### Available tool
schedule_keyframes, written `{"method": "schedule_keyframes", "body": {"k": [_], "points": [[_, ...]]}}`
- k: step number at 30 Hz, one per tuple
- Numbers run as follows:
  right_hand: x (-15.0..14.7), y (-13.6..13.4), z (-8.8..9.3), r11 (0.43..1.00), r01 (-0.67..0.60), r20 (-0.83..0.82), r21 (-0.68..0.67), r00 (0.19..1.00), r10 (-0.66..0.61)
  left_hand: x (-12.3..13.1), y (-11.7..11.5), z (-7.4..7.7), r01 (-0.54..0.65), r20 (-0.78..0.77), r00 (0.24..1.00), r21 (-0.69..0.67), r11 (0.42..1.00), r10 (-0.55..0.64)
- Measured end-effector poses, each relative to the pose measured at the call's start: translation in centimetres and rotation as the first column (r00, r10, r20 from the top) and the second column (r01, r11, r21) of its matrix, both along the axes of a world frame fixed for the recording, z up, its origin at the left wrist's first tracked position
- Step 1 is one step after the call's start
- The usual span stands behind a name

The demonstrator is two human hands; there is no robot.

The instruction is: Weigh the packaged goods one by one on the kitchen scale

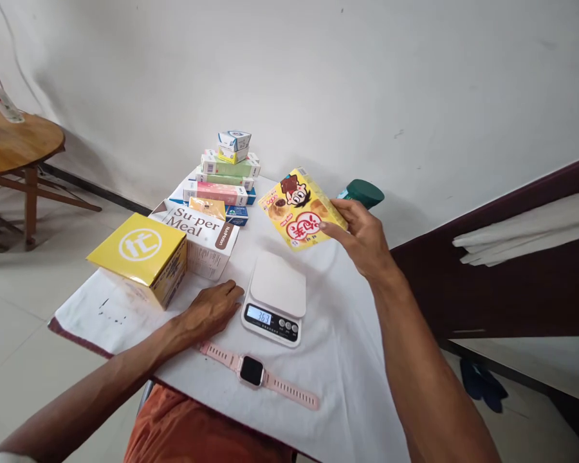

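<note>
My right hand (361, 235) grips a yellow snack box (299, 209) by its right edge, thumb on the front. The box is tilted and held in the air above the far side of a white digital scale (277, 289). Nothing lies on the scale's plate, and its lit display appears to read 363. My left hand (217, 308) rests on the white cloth just left of the scale, holding nothing, its fingers stretched toward the scale's edge. A pink-strapped smartwatch (251, 371) lies flat in front of the scale.
Left of the scale stand a yellow-topped box (137, 251) and a white "Su-per Meal" box (202, 238). Behind them several small cartons (229, 167) are stacked. A dark green container (364, 191) is partly hidden behind my right hand. A round wooden table (22, 145) stands far left.
</note>
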State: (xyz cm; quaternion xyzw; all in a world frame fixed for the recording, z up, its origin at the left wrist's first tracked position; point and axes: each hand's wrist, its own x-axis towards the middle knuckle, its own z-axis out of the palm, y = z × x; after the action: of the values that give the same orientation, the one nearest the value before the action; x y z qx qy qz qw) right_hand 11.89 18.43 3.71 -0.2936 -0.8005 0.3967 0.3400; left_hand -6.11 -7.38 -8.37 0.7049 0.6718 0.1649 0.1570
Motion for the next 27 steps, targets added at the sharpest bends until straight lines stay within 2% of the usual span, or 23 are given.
{"method": "schedule_keyframes", "body": {"k": [4, 9, 13, 17, 22, 25, 27], "points": [[4.4, -4.9, 1.0, 0.995, -0.070, 0.107, -0.070, 0.991, 0.077, -0.2, -0.1, 0.0, 0.009, -0.018, 1.000, 0.006, 1.000, -0.009], [7.0, -8.1, -0.3, 0.998, -0.069, 0.213, -0.007, 0.975, 0.069, -0.4, -0.1, -0.2, 0.013, -0.022, 1.000, 0.048, 0.999, -0.012], [7.3, -8.9, -1.5, 0.995, -0.078, 0.246, 0.058, 0.967, 0.061, -0.5, 0.0, -0.5, -0.002, -0.023, 1.000, 0.083, 0.997, 0.004], [7.6, -9.3, -1.2, 0.995, -0.080, 0.256, 0.057, 0.964, 0.063, -0.6, 0.0, -1.0, -0.015, 0.000, 1.000, 0.140, 0.990, 0.016], [8.8, -9.3, -0.5, 0.997, 0.001, 0.087, -0.078, 0.996, 0.005, -0.7, 0.1, -1.2, -0.016, 0.031, 0.999, 0.160, 0.987, 0.011], [9.8, -9.0, -0.6, 0.991, 0.090, -0.027, -0.096, 0.995, -0.093, -0.7, 0.1, -1.1, -0.019, 0.028, 1.000, 0.155, 0.988, 0.015], [10.3, -8.9, -0.7, 0.987, 0.135, -0.035, -0.083, 0.990, -0.138, -0.7, 0.1, -1.1, -0.020, 0.022, 1.000, 0.154, 0.988, 0.016]]}}
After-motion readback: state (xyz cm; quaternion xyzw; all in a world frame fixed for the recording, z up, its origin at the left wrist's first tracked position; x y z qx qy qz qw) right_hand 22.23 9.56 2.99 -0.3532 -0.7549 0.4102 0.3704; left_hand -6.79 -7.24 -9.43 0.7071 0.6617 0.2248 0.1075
